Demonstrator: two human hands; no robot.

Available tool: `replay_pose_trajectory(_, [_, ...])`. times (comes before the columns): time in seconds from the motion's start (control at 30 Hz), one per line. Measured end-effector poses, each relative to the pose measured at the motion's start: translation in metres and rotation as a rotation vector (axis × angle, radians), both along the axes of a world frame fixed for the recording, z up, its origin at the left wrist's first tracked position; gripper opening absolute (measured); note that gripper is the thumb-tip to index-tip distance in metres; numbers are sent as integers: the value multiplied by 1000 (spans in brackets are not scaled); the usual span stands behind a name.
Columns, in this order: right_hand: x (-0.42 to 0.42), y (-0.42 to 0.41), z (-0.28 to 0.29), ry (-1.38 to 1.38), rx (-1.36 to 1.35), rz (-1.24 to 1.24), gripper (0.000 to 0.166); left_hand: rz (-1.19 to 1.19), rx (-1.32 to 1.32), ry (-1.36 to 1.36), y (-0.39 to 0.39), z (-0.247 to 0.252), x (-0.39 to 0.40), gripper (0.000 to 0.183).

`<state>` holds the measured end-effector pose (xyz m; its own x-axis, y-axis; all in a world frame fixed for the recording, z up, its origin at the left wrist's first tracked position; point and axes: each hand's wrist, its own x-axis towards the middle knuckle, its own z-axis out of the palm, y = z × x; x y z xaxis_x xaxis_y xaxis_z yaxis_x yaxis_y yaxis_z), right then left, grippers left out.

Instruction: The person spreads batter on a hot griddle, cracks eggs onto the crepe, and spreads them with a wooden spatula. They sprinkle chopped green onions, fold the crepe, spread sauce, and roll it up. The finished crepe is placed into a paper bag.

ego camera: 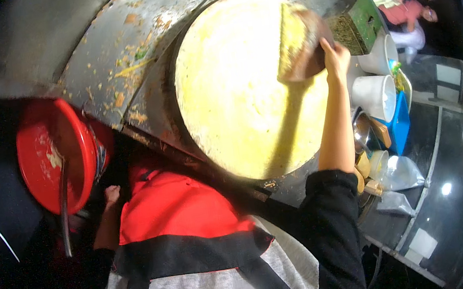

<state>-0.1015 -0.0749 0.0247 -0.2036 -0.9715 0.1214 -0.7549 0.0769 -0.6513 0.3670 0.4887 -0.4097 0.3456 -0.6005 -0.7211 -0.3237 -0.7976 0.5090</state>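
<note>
A wide round griddle is covered by a thin yellow crepe [234, 99]; its middle is washed out by glare. My right hand [337, 58] grips the edge of a broad brown spreader [310, 44] at the crepe's far right. Pale yellow batter clings along the spreader's left edge, and its shadow falls across the crepe. Down by my left side hangs my left hand [113, 195], small and dim, with the fingers looking curled. Beside it stands a red plastic tub [80, 139] with some pale batter and a long metal-looking utensil [64, 203] leaning out.
Food crumbs litter the steel counter [92, 71] left of the griddle. At right are a green metal box [358, 22], white tubs [376, 97], a blue container [399, 125] and plastic bags [399, 172]. Two or more people [403, 9] are beyond the counter.
</note>
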Motion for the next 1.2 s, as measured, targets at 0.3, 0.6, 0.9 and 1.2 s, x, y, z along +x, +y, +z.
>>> replay_pose_trajectory(0.3, [-57,101,50,558,-24,-484,29,-61,162,70,-68,48,-11,19])
replay_pose_trajectory(0.6, [85,111,-22,815,-503,624,25,314,244,204,-103,106,-47,13])
replay_pose_trajectory(0.9, [-84,243,33,389,-356,612,25,-447,128,-210,-39,68,-97,28])
replay_pose_trajectory(1.2, [58,296,32,479,-320,469,35,222,144,120,-67,127,-128,17])
